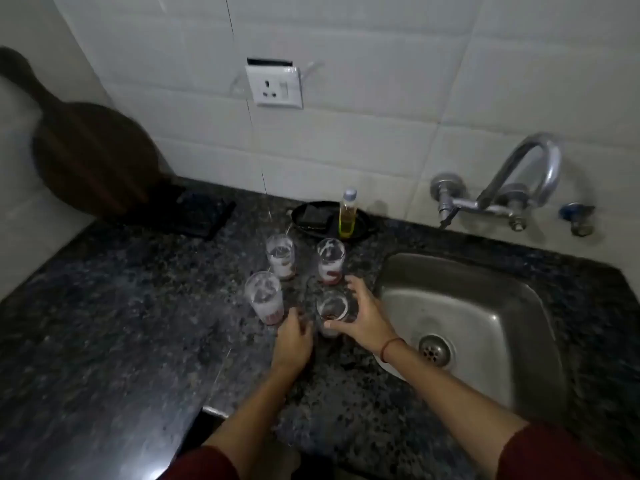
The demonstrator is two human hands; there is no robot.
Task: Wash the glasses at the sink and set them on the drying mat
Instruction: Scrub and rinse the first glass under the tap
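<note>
Head view: right hand [360,317] grips the nearest glass [331,306]; left hand [293,341] alongside, grip loose and empty.

Dim, grainy wide-angle view; edges bowed, left side blurred.

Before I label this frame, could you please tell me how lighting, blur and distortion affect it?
Head view: dim, with glare on the near edge of the countertop; the wooden board is motion-blurred; the wide lens bows the wall tiles and sink; the left hand and right hand look too soft to judge their grip.
</note>
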